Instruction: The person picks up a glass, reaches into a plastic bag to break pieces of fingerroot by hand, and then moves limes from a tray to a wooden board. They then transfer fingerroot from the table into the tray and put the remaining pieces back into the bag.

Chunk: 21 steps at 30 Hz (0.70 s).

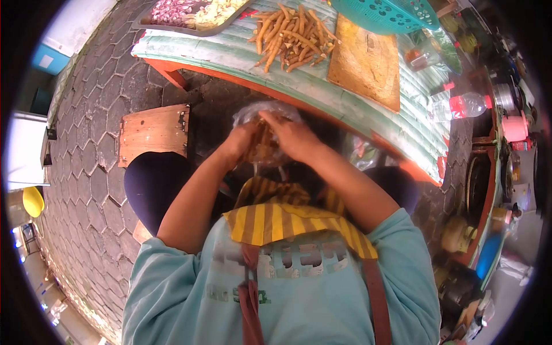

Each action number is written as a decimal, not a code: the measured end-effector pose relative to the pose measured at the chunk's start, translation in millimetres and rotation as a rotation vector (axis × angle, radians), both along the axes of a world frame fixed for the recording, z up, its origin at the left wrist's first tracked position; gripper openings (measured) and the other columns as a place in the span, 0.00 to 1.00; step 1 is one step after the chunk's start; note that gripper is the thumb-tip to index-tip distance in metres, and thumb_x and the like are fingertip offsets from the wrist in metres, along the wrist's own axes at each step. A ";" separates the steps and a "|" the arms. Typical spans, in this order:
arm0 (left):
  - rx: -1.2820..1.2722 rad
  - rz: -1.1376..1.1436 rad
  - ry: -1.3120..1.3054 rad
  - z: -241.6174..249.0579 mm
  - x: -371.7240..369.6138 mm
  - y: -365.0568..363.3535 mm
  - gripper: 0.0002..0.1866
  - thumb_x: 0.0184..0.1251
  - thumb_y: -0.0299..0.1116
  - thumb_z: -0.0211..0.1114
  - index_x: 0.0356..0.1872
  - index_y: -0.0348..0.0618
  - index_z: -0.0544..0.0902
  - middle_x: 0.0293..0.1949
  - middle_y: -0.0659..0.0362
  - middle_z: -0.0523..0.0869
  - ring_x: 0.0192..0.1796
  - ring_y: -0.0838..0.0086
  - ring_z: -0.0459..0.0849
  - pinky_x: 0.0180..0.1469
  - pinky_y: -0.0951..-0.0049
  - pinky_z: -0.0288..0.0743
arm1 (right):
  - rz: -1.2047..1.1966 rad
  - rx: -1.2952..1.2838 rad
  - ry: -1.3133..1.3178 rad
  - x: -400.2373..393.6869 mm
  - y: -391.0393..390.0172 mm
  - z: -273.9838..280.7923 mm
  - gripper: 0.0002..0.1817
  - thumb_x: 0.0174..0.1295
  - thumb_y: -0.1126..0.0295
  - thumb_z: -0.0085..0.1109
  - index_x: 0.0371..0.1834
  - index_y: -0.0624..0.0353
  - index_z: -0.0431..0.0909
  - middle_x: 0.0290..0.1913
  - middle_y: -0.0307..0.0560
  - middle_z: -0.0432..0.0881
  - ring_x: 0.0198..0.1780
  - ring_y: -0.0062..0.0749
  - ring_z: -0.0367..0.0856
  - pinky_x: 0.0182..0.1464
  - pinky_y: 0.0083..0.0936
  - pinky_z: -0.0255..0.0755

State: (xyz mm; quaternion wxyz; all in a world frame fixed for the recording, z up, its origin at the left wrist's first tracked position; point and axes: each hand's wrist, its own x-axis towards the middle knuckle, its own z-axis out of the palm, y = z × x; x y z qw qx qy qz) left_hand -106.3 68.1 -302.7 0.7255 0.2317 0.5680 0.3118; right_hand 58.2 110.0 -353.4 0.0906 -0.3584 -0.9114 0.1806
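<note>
Between my knees, below the table's front edge, a clear plastic bag [269, 150] with brownish-orange roots showing in it is between my two hands. My left hand [244, 138] is at the bag's left side, its fingers curled against the plastic. On the right side my right hand [290, 135] holds the bag near its top, fingers bent inward. Both hands are slightly blurred. A pile of thin brown-orange roots [293, 37] lies on the table [213, 54], beside a wooden cutting board [368, 63].
A dark tray [201, 30] of peeled shallots and garlic is at the table's far left. A teal basket [385, 14] overlaps the board's far end. A plastic bottle [460, 107] lies at the right. A wooden stool [154, 133] stands left of my hands.
</note>
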 end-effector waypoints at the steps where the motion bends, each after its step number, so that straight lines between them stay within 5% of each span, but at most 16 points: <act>1: 0.039 0.010 0.011 2.9 1.7 -0.4 0.15 0.67 0.38 0.43 0.40 0.42 0.77 0.33 0.58 0.80 0.30 0.75 0.76 0.31 0.73 0.71 | -0.001 -0.001 -0.003 0.6 -0.5 1.8 0.33 0.60 0.75 0.44 0.71 0.50 0.51 0.45 0.61 0.80 0.45 0.53 0.81 0.46 0.43 0.75; 7: 0.192 -0.101 0.232 -22.6 -8.3 2.4 0.16 0.67 0.37 0.41 0.35 0.39 0.76 0.31 0.57 0.78 0.29 0.75 0.75 0.30 0.74 0.69 | 0.021 -0.009 -0.044 -3.6 -3.1 -2.8 0.31 0.61 0.70 0.44 0.71 0.49 0.53 0.43 0.60 0.81 0.44 0.55 0.81 0.45 0.44 0.75; 12: 0.203 -0.247 0.357 -30.0 -11.7 0.0 0.18 0.67 0.37 0.40 0.34 0.38 0.77 0.30 0.57 0.78 0.29 0.75 0.75 0.31 0.73 0.69 | -0.050 -0.035 -0.081 -7.9 -5.9 0.7 0.22 0.61 0.70 0.45 0.60 0.54 0.61 0.38 0.57 0.81 0.45 0.53 0.81 0.43 0.46 0.75; 14: 0.712 -0.376 0.593 -58.2 -12.3 -3.2 0.17 0.67 0.38 0.41 0.35 0.39 0.77 0.29 0.57 0.78 0.29 0.74 0.75 0.31 0.72 0.69 | -0.083 -0.068 -0.119 -7.5 -1.2 -0.1 0.20 0.61 0.72 0.45 0.58 0.55 0.61 0.38 0.58 0.81 0.45 0.53 0.81 0.42 0.46 0.75; 15: 0.712 -0.380 0.594 -53.9 -9.7 -5.7 0.17 0.67 0.38 0.41 0.35 0.39 0.77 0.29 0.57 0.78 0.29 0.74 0.75 0.31 0.72 0.69 | -0.116 -0.102 -0.155 -7.7 1.7 -1.5 0.19 0.60 0.73 0.45 0.56 0.56 0.61 0.38 0.59 0.81 0.45 0.53 0.81 0.42 0.46 0.75; 18: 0.586 -0.317 0.389 -33.2 -2.2 -8.6 0.18 0.67 0.40 0.41 0.38 0.41 0.78 0.29 0.58 0.78 0.30 0.72 0.75 0.31 0.71 0.70 | -0.184 -0.253 -0.236 -1.9 12.0 -7.4 0.21 0.60 0.75 0.46 0.58 0.56 0.60 0.39 0.61 0.81 0.45 0.54 0.81 0.43 0.45 0.74; 20: 0.023 -0.055 0.086 -12.0 -1.2 -3.9 0.18 0.67 0.41 0.41 0.40 0.41 0.78 0.30 0.58 0.79 0.29 0.71 0.76 0.31 0.72 0.70 | -0.204 -0.248 -0.219 -2.0 12.4 -0.1 0.24 0.59 0.75 0.46 0.61 0.55 0.58 0.40 0.61 0.81 0.45 0.54 0.81 0.43 0.46 0.74; 21: 0.023 -0.045 0.084 -15.4 -2.7 -2.9 0.18 0.67 0.41 0.41 0.40 0.41 0.78 0.30 0.58 0.79 0.29 0.71 0.76 0.31 0.72 0.70 | -0.227 -0.247 -0.202 -2.6 11.7 4.6 0.27 0.59 0.75 0.45 0.64 0.54 0.56 0.41 0.61 0.81 0.45 0.55 0.80 0.43 0.46 0.73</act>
